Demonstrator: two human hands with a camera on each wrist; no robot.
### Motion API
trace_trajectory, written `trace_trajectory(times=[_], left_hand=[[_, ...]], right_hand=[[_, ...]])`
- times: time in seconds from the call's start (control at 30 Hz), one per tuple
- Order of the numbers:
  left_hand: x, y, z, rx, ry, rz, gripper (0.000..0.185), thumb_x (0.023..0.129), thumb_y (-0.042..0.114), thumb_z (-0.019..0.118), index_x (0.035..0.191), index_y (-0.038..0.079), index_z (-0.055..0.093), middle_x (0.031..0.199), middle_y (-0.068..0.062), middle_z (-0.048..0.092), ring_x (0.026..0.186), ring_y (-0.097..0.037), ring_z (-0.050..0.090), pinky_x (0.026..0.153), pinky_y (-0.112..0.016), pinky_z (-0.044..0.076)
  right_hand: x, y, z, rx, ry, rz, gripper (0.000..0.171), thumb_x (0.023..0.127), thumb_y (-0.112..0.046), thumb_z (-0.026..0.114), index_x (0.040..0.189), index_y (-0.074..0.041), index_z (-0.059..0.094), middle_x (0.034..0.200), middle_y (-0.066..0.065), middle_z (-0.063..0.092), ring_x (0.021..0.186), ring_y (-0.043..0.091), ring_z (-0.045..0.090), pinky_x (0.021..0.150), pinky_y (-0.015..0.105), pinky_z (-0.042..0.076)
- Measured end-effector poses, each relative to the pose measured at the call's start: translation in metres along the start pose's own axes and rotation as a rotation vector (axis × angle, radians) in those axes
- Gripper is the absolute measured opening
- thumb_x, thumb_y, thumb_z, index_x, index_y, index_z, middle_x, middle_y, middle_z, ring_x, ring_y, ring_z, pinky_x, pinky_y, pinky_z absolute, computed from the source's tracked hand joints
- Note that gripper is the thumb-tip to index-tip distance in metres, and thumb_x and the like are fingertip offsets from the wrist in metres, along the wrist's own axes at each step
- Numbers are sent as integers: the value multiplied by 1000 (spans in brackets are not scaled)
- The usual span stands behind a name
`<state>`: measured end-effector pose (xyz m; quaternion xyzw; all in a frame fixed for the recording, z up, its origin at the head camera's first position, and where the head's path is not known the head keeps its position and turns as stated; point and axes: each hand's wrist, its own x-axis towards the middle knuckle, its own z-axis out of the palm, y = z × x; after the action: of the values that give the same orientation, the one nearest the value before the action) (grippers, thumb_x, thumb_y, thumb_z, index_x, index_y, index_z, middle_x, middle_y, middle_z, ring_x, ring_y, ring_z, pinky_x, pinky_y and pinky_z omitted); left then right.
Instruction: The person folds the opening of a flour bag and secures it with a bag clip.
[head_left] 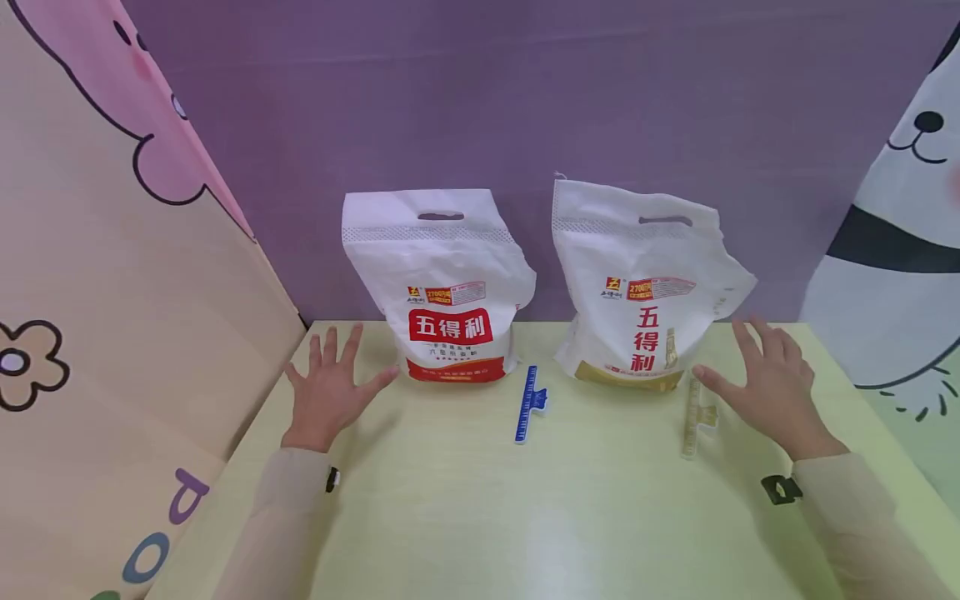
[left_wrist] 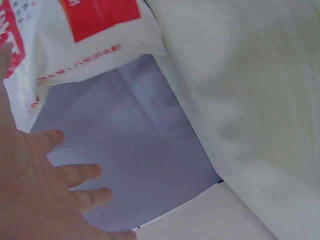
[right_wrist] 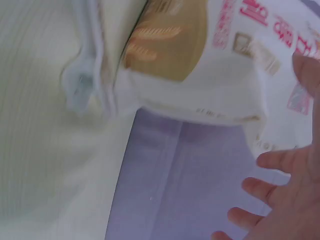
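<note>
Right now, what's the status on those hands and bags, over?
Left hand open, empty, beside red-labelled white flour bag. Right hand open, empty, beside gold-labelled white flour bag. Blue plastic clip and clear plastic clip lie in front, untouched.

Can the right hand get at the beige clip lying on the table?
Probably yes: the right hand hovers open just right of the beige clip, with nothing between them.

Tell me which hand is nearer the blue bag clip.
Left, though only slightly. The left hand hovers left of the blue bag clip, beyond the red-labelled flour bag. The right hand is farther right, beside the translucent clip.
</note>
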<state>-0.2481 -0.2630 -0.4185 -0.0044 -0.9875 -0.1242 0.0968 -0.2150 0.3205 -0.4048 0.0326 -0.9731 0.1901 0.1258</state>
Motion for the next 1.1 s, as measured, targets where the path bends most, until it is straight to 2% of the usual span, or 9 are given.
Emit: trace_trajectory(times=[0.07,0.17,0.27,0.33,0.43,0.53,0.8,1.1], left_hand=[[-3,5,-1,-10,28,3,96,92,77,44,163,16,24,164,-30,27,153,-54,17,112,-83,10],[-6,13,0,-20,108,28,83,95,68,52,154,10,43,150,-27,51,143,-50,41,112,-75,28],[-9,21,3,-32,222,82,64,95,54,62,136,5,62,126,-23,70,117,-45,64,95,-64,50],[-11,26,3,-55,275,103,54,94,47,67,127,5,68,113,-20,75,98,-40,71,83,-56,55],[-14,35,2,-104,305,103,42,94,41,69,121,8,72,103,-16,78,83,-35,71,77,-51,55],[-17,45,0,-150,313,81,37,94,38,70,118,10,73,100,-13,78,80,-31,70,78,-49,54],[-20,65,-7,-298,380,80,29,94,32,73,110,9,75,93,-10,79,85,-28,71,76,-44,55],[-22,78,-11,-442,352,22,24,95,31,72,109,11,75,94,-8,78,88,-28,71,66,-32,51]], right_hand=[[-2,-9,0,49,28,-11,84,98,-54,60,155,2,32,158,34,26,140,61,22,98,82,23],[-10,-21,2,125,46,-30,60,101,-40,61,139,5,50,141,33,47,127,55,42,96,72,36],[-16,-32,7,187,68,-68,36,101,-29,63,122,1,63,118,22,66,109,41,61,87,56,49],[-17,-39,10,216,81,-91,24,100,-26,66,113,-6,68,104,12,73,93,26,67,79,43,52],[-16,-50,15,260,83,-123,13,98,-24,69,105,-13,72,92,2,76,79,5,65,72,29,51],[-14,-60,22,304,50,-142,12,99,-25,69,103,-14,72,90,1,76,75,-3,61,67,23,50],[-11,-82,41,393,-25,-156,8,97,-13,69,103,-9,73,88,3,74,73,4,62,67,23,51],[-5,-101,54,487,-49,-162,9,97,-14,70,103,-9,73,93,8,75,76,8,61,68,22,52]])
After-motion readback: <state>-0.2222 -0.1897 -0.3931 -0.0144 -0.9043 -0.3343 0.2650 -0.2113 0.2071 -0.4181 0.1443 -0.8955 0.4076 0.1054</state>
